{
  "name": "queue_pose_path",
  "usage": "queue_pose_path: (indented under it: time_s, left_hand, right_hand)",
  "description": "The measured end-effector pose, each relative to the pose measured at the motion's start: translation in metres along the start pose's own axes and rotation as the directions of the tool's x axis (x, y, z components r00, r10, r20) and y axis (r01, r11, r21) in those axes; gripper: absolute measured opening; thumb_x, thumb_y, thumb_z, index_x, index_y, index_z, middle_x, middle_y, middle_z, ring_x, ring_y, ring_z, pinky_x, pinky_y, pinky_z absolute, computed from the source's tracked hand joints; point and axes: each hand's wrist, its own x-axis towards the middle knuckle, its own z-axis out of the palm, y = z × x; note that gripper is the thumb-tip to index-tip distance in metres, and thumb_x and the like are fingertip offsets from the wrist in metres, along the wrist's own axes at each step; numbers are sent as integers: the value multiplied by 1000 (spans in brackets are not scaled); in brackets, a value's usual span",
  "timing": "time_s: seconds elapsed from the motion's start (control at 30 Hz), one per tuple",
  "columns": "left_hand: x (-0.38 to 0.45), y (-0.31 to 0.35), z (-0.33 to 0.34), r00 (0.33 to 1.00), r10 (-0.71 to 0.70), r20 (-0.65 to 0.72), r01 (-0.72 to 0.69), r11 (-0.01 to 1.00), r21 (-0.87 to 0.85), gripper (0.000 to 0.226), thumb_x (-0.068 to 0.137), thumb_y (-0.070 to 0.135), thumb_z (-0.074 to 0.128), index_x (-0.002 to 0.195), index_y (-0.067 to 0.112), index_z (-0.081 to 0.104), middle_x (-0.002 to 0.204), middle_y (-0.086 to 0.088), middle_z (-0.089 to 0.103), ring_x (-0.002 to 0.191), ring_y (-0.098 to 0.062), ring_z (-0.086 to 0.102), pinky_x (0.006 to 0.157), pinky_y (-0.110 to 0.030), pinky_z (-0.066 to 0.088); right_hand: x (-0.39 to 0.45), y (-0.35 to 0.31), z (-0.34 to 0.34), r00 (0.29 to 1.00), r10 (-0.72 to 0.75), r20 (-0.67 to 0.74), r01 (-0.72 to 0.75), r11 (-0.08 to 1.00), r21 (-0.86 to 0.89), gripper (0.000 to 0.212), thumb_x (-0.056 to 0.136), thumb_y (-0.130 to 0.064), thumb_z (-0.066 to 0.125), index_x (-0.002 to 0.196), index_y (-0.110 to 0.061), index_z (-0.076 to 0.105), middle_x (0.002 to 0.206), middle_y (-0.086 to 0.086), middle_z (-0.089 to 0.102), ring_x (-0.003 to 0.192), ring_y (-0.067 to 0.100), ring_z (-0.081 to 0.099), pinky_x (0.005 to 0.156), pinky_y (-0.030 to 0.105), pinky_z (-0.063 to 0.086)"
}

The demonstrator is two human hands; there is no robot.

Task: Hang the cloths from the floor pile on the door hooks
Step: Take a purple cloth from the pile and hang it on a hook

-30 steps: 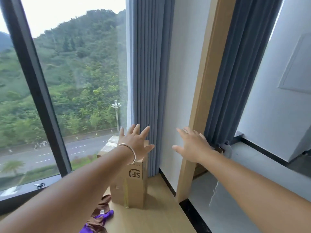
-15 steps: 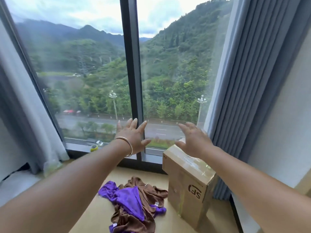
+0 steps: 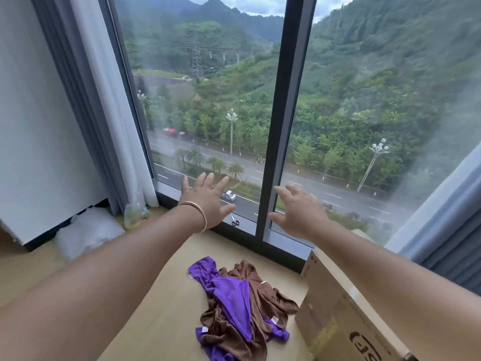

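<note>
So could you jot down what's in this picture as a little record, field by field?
place: wooden floor beside a big window
left hand: held out, fingers spread, holding nothing, bangle on the wrist
right hand: held out, fingers relaxed, holding nothing
cloth pile: purple and brown cloths tangled on the floor, untouched
cardboard box: on the floor right of the pile
scissors: on the window sill
door hooks: not in view

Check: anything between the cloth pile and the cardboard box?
Only bare wooden floor between the cloth pile and the cardboard box in the head view.
</note>
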Motion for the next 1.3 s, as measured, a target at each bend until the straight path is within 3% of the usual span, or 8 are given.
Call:
queue_pose_path:
  time_s: [0.23,0.5,0.77,1.03,1.17,1.3]
  left_hand:
    - [85,-41,89,994,-25,103,28,999,-32,76,88,71,27,150,37,0,160,-3,6,147,-22,0,113,-56,-2]
    - [131,-47,237,972,-31,233,48,997,-66,76,88,68,30,150,36,0,159,-5,13,146,-23,5,113,-56,3]
    - [133,-41,420,920,-54,388,102,989,-105,75,89,69,29,151,36,1,160,-4,9,146,-21,4,114,-54,2]
    - [99,-23,642,852,-46,522,143,979,-147,75,89,66,33,150,36,2,160,-2,9,146,-19,3,116,-53,2]
    - [84,-1,751,830,-32,557,136,980,-147,75,88,67,33,150,37,4,160,-2,10,146,-19,3,115,-53,2]
    - [84,22,851,832,-2,555,115,979,-169,75,88,67,33,150,36,4,159,-2,10,146,-20,4,114,-54,4]
  right_hand:
    - [102,-5,68,996,-28,79,28,1000,-1,73,91,-55,51,151,-28,19,157,6,24,143,25,23,117,45,21]
    - [162,12,205,989,-3,146,-2,999,37,65,92,-44,55,148,-20,33,151,7,35,142,25,25,116,45,21]
    - [182,32,394,943,-43,329,21,997,72,55,89,-40,57,138,-18,45,138,6,47,134,25,34,111,41,27]
    - [153,67,613,837,-110,536,127,992,6,58,92,-42,48,145,-24,34,147,-6,39,141,18,24,113,40,24]
    - [138,94,714,818,-95,567,115,993,0,61,92,-42,51,147,-25,31,149,-6,36,145,18,18,115,42,19]
    - [125,122,810,814,-104,572,153,988,-37,56,90,-43,52,141,-25,36,143,-6,43,140,20,25,112,41,25]
